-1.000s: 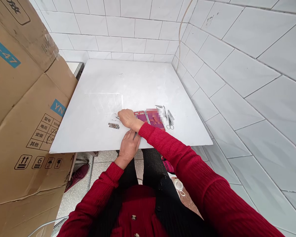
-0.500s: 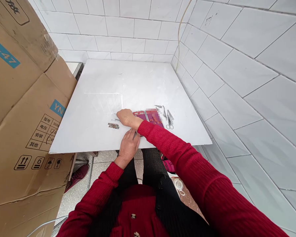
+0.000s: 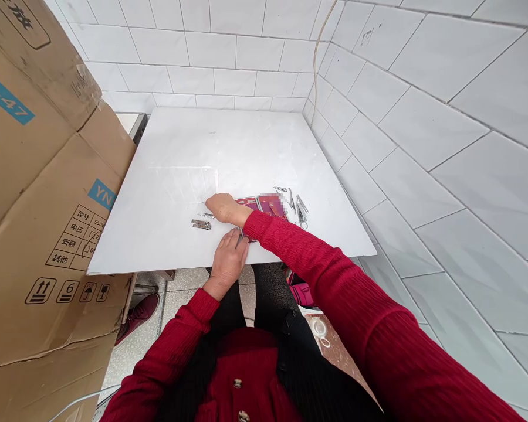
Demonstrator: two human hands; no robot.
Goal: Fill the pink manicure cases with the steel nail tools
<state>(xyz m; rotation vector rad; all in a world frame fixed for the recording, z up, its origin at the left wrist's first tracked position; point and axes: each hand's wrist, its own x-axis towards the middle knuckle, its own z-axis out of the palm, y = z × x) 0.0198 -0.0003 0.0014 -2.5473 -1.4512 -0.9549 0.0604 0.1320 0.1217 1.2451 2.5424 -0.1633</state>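
A manicure case (image 3: pixel 273 206) with a purplish-red lining lies open on the white table (image 3: pixel 180 138), partly covered by my right forearm. My left hand (image 3: pixel 229 256) grips the case's near left edge with bent fingers. Reaching across to the left, my right hand (image 3: pixel 223 208) is closed beside small metal tools; its fingertips and anything in them are hidden. Just left of it lie nail clippers (image 3: pixel 201 224). A slim metal tool (image 3: pixel 206 215) is partly hidden near the right hand. Small scissors (image 3: pixel 301 218) lie among several metal tools right of the case.
A large cardboard box (image 3: pixel 70 193) stands along the table's left side. Tiled walls (image 3: pixel 246 53) rise behind and to the right, with a thin cable (image 3: pixel 315 64) hanging at the corner. My legs are under the table's front edge.
Both hands keep nearly the same pose and place. The view shifts very slightly; the case and tools stay where they were.
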